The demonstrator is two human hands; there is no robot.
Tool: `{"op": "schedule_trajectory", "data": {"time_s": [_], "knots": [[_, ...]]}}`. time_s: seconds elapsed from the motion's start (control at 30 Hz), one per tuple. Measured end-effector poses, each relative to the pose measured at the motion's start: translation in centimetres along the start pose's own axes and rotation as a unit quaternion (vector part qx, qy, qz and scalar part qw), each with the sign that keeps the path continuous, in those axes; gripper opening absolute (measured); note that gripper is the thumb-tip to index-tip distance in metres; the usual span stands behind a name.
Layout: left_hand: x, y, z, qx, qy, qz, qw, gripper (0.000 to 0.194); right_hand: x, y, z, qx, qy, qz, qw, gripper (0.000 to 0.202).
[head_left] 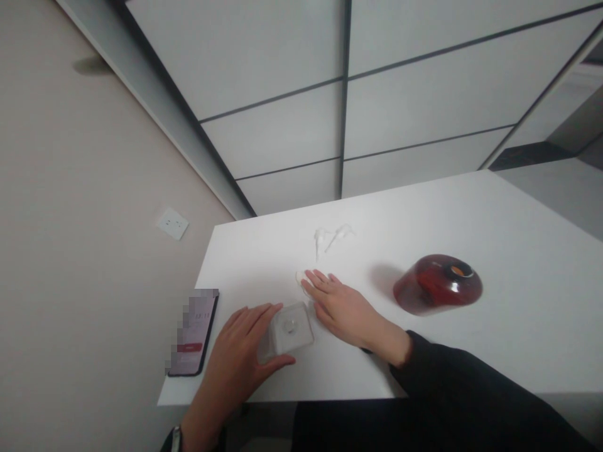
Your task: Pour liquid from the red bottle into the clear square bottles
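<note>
My left hand (247,336) is closed around the left side of a clear, square plastic case (299,336) with a round feature in its middle, its thumb along the near edge. The case rests on the white table. To the right of it, my right hand (342,307) lies palm down with its fingers stretched out. Its fingertips cover part of a small, pale, rounded thing (299,276) whose kind I cannot make out. Beyond the fingers lie two small whitish pieces with thin stems, a left one (320,236) and a right one (340,235).
A dark red, glossy rounded container (431,285) with an opening on top stands at the right. A phone (193,339) with its screen lit lies near the left edge of the white table (509,251). A wall socket (173,223) and panelled doors (282,144) border the table.
</note>
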State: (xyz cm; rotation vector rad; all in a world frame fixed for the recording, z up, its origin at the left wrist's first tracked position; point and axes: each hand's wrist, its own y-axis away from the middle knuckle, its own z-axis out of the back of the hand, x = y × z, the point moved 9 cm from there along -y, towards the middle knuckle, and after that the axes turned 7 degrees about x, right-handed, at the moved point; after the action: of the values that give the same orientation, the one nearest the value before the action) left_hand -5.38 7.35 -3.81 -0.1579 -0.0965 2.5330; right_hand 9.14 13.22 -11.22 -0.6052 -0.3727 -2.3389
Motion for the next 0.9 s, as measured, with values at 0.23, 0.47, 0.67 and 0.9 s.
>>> {"op": "schedule_trajectory", "data": {"time_s": [0.23,0.47,0.67,0.9], "knots": [[0.5,0.2,-0.3,-0.029,0.029,0.017,0.999,0.06,0.9,2.6,0.0,-0.014,0.005,0.005,1.0,0.062],[1.3,-0.7,-0.1,-0.032,0.037,0.036,0.998,0.058,2.1,7.1,-1.1,-0.029,0.015,-0.006,0.999,0.065],[2.5,-2.2,1.7,-0.043,0.043,0.06,0.996,0.057,5.4,7.6,-2.8,0.014,-0.011,0.002,1.0,0.068],[3.7,-3.8,5.1,-0.066,0.014,0.08,0.995,0.057,9.8,2.5,-3.4,0.015,-0.026,0.078,0.997,0.072]]}}
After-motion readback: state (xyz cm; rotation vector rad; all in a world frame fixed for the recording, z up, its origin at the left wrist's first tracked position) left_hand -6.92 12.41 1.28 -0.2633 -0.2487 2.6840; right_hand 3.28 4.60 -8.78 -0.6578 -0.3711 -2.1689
